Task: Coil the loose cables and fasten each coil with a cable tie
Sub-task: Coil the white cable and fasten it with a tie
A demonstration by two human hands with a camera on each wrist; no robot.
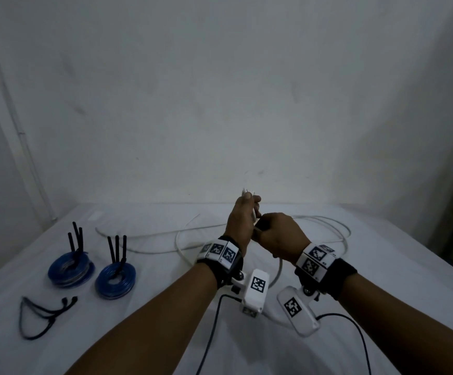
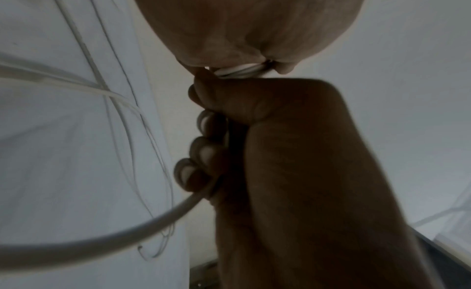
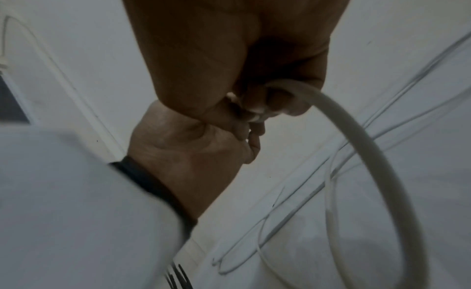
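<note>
Two tied blue coils point(image 1: 71, 269) w/ spare ties point(image 1: 41, 313) parked far left, clear of work; L hand point(image 1: 240, 220) clenched on gathered end loops of white cable point(image 1: 314, 220) as anchor, R hand point(image 1: 279, 236) touching it, fingers curled round next turn, rest slack on table point(image 1: 382, 266).

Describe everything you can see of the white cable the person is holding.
The long white round-sheathed cable looks like smooth plastic or rubber. Most of it lies in loose, crossing loops on the white-covered table, uncoiled. One end is raised above the table: the left hand grips a few gathered strands, with short tips poking above its fingers. The right hand grips it just beside the left, and a loop curves down from there to the table.
</note>
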